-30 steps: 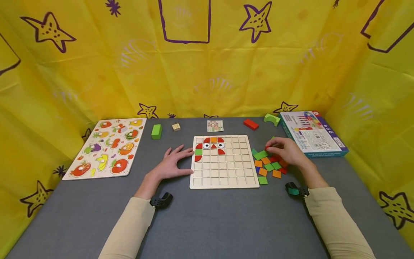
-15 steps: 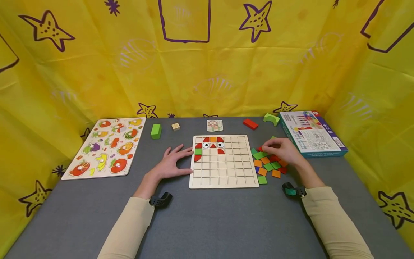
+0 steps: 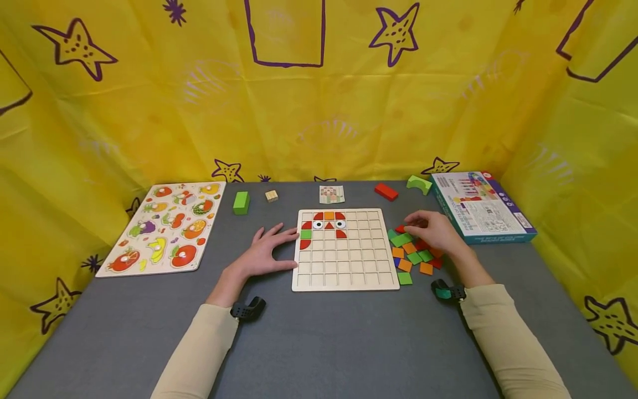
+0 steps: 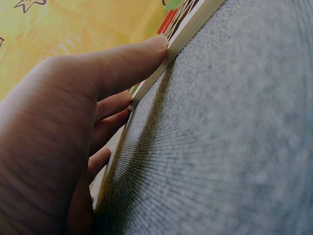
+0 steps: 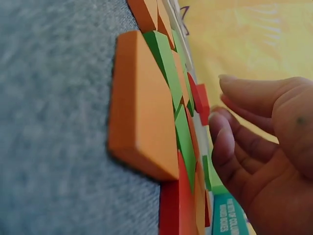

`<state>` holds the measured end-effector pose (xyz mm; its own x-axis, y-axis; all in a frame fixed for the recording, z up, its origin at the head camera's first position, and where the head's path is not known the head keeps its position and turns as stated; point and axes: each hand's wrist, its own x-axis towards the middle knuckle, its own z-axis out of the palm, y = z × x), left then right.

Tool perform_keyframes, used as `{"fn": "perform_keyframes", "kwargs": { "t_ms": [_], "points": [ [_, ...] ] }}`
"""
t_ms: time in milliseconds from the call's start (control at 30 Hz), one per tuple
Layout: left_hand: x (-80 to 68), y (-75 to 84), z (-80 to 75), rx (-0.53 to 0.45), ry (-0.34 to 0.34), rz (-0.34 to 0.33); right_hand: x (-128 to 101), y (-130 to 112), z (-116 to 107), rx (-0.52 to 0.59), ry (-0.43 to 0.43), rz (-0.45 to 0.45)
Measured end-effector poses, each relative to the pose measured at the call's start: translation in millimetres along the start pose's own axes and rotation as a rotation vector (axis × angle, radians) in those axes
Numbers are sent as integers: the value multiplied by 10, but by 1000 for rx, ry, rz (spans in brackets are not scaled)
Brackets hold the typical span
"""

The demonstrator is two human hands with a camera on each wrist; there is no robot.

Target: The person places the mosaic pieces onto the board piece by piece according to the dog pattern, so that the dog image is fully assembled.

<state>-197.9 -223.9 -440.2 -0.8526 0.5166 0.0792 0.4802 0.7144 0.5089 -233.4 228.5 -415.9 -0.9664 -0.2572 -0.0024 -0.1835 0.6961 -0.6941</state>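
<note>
Left hand (image 3: pixel 266 252) flat against grid board (image 3: pixel 344 271); right hand's (image 3: pixel 436 233) relaxed grip over loose tiles (image 3: pixel 411 256).

sleeves (image 3: pixel 503 332): beige, long | wrist cameras (image 3: pixel 247 309): black | hands bare

Right hand (image 3: pixel 435 233) covers part of the loose tile pile (image 3: pixel 412 254); pattern card (image 3: pixel 332 194) too small to read.
</note>
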Motion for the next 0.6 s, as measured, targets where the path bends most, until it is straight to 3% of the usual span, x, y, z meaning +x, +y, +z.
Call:
{"fn": "perform_keyframes", "kwargs": {
  "t_ms": [400,600],
  "points": [
    [-4,-13,15,-7,-4,-11,138,-86,86,-167,-50,40],
    [15,-14,18,2,-1,-3,178,-140,94,-152,-71,22]
  ]
}}
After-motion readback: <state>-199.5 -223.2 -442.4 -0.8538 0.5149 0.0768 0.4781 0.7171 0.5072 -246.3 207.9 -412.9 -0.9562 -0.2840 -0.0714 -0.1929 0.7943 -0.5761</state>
